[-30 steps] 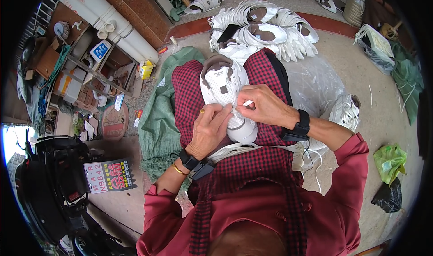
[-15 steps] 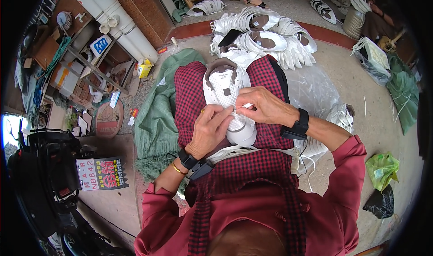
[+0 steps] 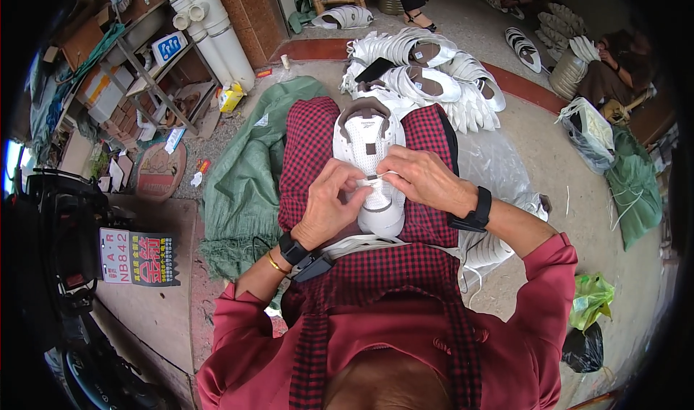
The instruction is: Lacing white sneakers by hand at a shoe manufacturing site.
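Note:
A white shoe point(image 3: 384, 221) with a brown collar lining lies on my lap, its toe toward me. Over its tongue, a thin white shoelace point(image 3: 377, 176) runs between my fingertips near the lower eyelets. My left hand point(image 3: 332, 195) is closed at the shoe's left side, thumb and fingers pinched together on the lace. From the right, my right hand point(image 3: 428, 179) pinches the lace between thumb and forefinger. A bundle of white laces point(image 3: 347, 247) lies across my lap at the waist of the checked apron point(image 3: 307, 139).
White shoe uppers point(image 3: 463, 92) are heaped beyond my knees, with a black phone point(image 3: 373, 70) on them. Green sacking point(image 3: 242, 164) lies at my left, clear plastic sheeting point(image 3: 491, 157) at my right. A motorbike point(image 3: 50, 265) stands far left. Another person point(image 3: 622, 63) sits at the far right.
My right hand has come down closer to the tongue, and the lace end that stuck up from its fingers no longer shows. My left fingers have drawn slightly left. The view has shifted a little.

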The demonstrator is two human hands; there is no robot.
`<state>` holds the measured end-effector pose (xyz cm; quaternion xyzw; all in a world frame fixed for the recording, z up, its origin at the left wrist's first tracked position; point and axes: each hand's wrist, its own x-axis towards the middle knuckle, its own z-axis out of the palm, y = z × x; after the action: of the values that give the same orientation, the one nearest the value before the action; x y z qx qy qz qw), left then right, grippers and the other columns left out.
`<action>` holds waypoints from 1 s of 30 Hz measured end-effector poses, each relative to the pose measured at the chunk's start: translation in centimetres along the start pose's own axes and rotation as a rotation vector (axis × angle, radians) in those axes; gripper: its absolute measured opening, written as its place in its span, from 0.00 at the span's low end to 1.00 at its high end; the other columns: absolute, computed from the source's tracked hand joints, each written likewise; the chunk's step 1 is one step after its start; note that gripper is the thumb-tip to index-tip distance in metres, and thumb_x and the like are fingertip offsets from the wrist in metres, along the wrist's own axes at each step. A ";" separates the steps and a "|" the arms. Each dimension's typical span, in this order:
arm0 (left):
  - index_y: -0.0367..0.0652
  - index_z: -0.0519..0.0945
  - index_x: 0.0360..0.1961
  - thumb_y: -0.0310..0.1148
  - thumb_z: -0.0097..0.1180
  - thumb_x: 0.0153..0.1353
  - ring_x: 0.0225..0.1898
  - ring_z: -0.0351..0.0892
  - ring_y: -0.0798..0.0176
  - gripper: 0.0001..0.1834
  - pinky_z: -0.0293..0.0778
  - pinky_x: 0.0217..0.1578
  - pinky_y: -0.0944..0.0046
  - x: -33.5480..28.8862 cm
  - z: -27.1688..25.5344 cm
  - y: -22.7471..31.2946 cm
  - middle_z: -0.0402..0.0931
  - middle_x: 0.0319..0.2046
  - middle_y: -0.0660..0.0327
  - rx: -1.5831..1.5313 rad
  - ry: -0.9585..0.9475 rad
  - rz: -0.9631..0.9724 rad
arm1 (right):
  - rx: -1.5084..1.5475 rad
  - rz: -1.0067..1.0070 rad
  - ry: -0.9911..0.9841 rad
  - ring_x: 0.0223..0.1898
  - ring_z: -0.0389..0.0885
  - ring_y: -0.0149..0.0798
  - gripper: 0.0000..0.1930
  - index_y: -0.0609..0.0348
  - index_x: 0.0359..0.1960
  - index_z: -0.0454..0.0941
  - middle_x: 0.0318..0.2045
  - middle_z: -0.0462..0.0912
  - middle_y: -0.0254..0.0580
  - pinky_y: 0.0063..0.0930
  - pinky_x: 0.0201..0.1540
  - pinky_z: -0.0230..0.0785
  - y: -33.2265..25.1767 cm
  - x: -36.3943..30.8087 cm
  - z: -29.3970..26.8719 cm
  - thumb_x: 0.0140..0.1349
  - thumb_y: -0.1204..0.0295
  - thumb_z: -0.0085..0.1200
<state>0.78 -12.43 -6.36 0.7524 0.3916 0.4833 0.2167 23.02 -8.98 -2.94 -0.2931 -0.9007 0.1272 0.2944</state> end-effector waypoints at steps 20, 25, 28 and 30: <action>0.35 0.83 0.36 0.20 0.67 0.54 0.31 0.82 0.65 0.08 0.79 0.32 0.68 -0.3 0.0 -1.1 0.78 0.36 0.58 -0.006 -0.012 0.034 | -0.006 0.124 -0.068 0.32 0.78 0.55 0.06 0.63 0.37 0.77 0.33 0.75 0.50 0.45 0.34 0.69 -1.8 1.1 0.7 0.60 0.77 0.56; 0.35 0.81 0.33 0.19 0.65 0.54 0.30 0.80 0.65 0.06 0.77 0.32 0.69 0.0 -2.3 -0.5 0.76 0.35 0.59 0.008 -0.007 0.023 | 0.022 0.092 -0.035 0.31 0.78 0.52 0.08 0.63 0.38 0.77 0.32 0.75 0.49 0.43 0.33 0.69 -2.1 1.2 0.5 0.59 0.76 0.58; 0.34 0.80 0.33 0.19 0.64 0.56 0.33 0.80 0.67 0.05 0.76 0.33 0.69 -0.7 -9.8 -0.4 0.75 0.35 0.60 0.076 -0.022 -0.090 | 0.075 0.135 -0.050 0.28 0.77 0.48 0.10 0.62 0.40 0.76 0.28 0.74 0.46 0.41 0.32 0.68 -2.1 1.2 0.0 0.58 0.74 0.60; 0.36 0.79 0.32 0.20 0.63 0.57 0.34 0.79 0.67 0.04 0.76 0.33 0.69 -2.7 -16.9 -2.8 0.75 0.33 0.60 0.280 0.112 -0.220 | 0.139 0.200 -0.086 0.25 0.75 0.43 0.12 0.61 0.42 0.76 0.23 0.73 0.44 0.39 0.30 0.66 -1.7 1.1 -0.5 0.57 0.73 0.61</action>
<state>-16.10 -13.83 -2.40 0.6998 0.5463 0.4387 0.1391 21.82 -9.62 -1.30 -0.3544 -0.8678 0.2307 0.2609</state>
